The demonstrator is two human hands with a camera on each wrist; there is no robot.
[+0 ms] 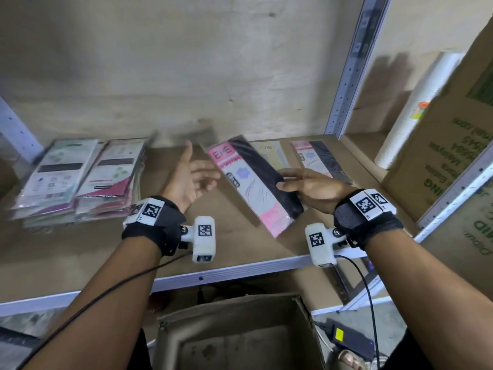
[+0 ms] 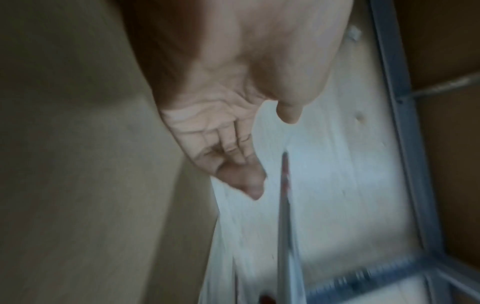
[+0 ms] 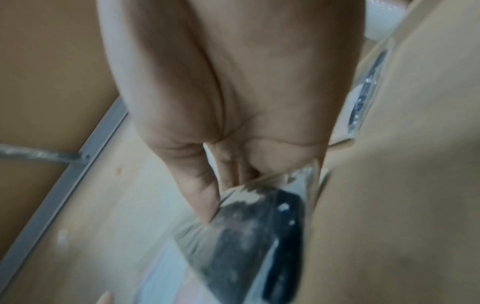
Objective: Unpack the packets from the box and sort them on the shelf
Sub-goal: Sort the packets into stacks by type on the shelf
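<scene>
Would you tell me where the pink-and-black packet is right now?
In the head view the pink-and-black packet is centre-right over the shelf, gripped by the right hand, with the open left hand just beside it.

bare shelf point(image 1: 80, 252) board between packet stacks point(image 1: 77, 180) and pink packet point(image 1: 253, 182).
</scene>
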